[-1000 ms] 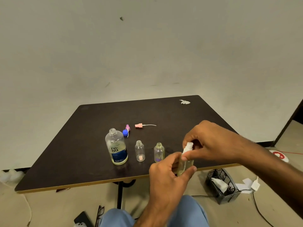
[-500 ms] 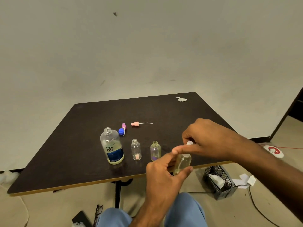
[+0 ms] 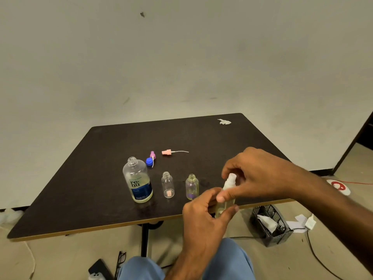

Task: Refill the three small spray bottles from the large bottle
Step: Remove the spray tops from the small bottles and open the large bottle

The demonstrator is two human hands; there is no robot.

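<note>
Spray bottle (image 3: 225, 207) with yellowish liquid sits in my left hand (image 3: 203, 217) over the table's (image 3: 84, 178) near edge, fingers wrapped around it. My right hand (image 3: 260, 174) pinches its white sprayer top (image 3: 230, 179). Further in stand two open small bottles (image 3: 168, 185), then the uncapped large bottle (image 3: 137, 179).

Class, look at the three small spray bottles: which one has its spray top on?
The small bottle held in both hands, at the table's near edge: a white spray top sits on its neck. The two small bottles standing on the table have bare, open necks.
</note>
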